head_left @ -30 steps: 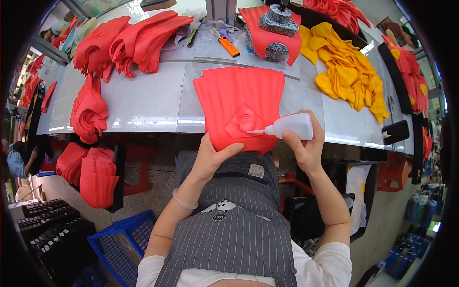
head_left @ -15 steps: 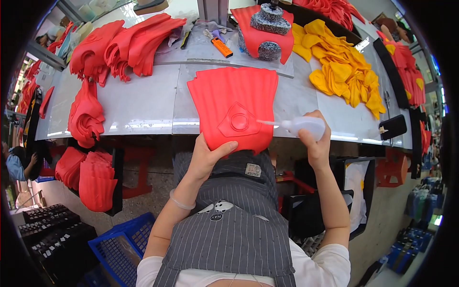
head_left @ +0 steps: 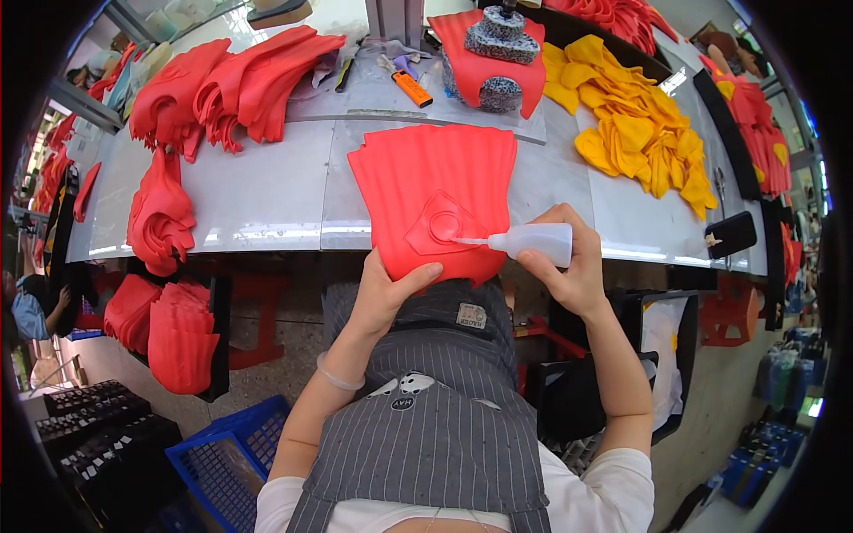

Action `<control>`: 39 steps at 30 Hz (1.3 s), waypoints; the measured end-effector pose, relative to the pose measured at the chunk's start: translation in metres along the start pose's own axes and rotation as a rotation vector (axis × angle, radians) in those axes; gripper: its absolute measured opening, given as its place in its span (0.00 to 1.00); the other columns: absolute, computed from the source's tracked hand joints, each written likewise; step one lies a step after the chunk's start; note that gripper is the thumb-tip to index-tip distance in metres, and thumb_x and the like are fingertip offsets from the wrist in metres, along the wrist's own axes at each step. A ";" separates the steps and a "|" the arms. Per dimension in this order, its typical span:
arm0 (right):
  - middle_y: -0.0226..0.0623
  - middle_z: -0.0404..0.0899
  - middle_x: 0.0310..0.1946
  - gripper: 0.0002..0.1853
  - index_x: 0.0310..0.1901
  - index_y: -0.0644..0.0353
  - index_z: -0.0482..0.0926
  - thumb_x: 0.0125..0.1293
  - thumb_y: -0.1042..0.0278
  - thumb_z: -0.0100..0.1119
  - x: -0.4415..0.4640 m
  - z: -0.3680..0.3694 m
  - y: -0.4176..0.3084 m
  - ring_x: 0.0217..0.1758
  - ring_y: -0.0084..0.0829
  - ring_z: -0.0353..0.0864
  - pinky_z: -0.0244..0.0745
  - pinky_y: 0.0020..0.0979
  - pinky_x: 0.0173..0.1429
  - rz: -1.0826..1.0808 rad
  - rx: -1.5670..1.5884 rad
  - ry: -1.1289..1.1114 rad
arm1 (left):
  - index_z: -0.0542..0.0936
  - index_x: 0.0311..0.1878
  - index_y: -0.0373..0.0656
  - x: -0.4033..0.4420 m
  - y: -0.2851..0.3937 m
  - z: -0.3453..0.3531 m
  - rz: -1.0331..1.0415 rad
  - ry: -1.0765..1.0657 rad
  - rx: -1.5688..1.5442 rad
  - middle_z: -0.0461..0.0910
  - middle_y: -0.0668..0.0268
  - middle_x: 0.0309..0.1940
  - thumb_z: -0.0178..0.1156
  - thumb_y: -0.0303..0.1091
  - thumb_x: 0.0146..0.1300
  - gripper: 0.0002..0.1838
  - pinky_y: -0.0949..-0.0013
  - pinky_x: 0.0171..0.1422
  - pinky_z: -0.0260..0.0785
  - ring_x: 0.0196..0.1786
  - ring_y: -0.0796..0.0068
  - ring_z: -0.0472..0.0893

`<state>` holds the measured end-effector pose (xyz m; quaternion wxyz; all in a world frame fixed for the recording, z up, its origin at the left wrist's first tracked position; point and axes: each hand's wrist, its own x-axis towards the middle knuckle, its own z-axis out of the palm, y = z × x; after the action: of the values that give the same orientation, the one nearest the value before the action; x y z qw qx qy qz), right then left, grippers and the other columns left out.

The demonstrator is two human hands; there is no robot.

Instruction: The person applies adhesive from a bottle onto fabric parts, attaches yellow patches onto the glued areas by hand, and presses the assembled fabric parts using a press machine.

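In the head view, the left hand [head_left: 387,291] clamps the lower edge of the red piece [head_left: 435,173], positioned at the front of the table [head_left: 267,200]. The right hand [head_left: 573,268] grips the translucent bottle [head_left: 538,242], its nozzle [head_left: 473,241] directed at the raised ring [head_left: 445,226].

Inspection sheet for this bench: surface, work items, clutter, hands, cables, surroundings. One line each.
Surface: pale table, paneled with visible seams.
Work items: red ribbed piece at the near edge; white bottle, its nozzle pointed at the piece's raised ring, contact unclear.
Clutter: red pieces at left, yellow pieces at right, orange tool at the back, black phone-like object near the right edge.
Hands: left hand holds the piece's lower-left edge; right hand grips the bottle.
Cables: nothing seen.
Surroundings: blue crate at lower left, red stool at right, another person at far left.
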<state>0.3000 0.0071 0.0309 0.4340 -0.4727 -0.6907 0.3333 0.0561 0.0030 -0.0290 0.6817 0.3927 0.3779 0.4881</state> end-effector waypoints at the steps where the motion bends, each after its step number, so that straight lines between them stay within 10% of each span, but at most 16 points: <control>1: 0.35 0.81 0.27 0.13 0.37 0.64 0.77 0.56 0.66 0.70 0.001 0.000 0.000 0.29 0.23 0.80 0.72 0.24 0.34 -0.025 -0.008 0.001 | 0.75 0.54 0.36 0.000 0.000 0.000 0.002 0.003 -0.001 0.80 0.66 0.41 0.69 0.28 0.57 0.22 0.77 0.38 0.71 0.38 0.82 0.77; 13: 0.36 0.80 0.23 0.10 0.36 0.65 0.76 0.58 0.72 0.68 -0.001 0.000 -0.009 0.13 0.18 0.74 0.67 0.20 0.20 -0.066 0.003 0.019 | 0.75 0.53 0.36 -0.001 0.001 0.002 0.005 0.007 0.001 0.80 0.67 0.41 0.69 0.29 0.57 0.21 0.78 0.38 0.70 0.38 0.83 0.77; 39: 0.39 0.75 0.24 0.16 0.32 0.62 0.78 0.49 0.63 0.74 0.015 0.009 -0.024 0.26 0.37 0.75 0.66 0.32 0.30 -0.196 -0.196 -0.033 | 0.76 0.52 0.36 0.000 0.001 -0.001 -0.018 -0.020 0.025 0.81 0.67 0.39 0.69 0.30 0.57 0.21 0.78 0.37 0.70 0.35 0.83 0.77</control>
<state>0.2805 0.0130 0.0527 0.4051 -0.4376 -0.7697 0.2280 0.0547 0.0036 -0.0282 0.6849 0.4024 0.3808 0.4732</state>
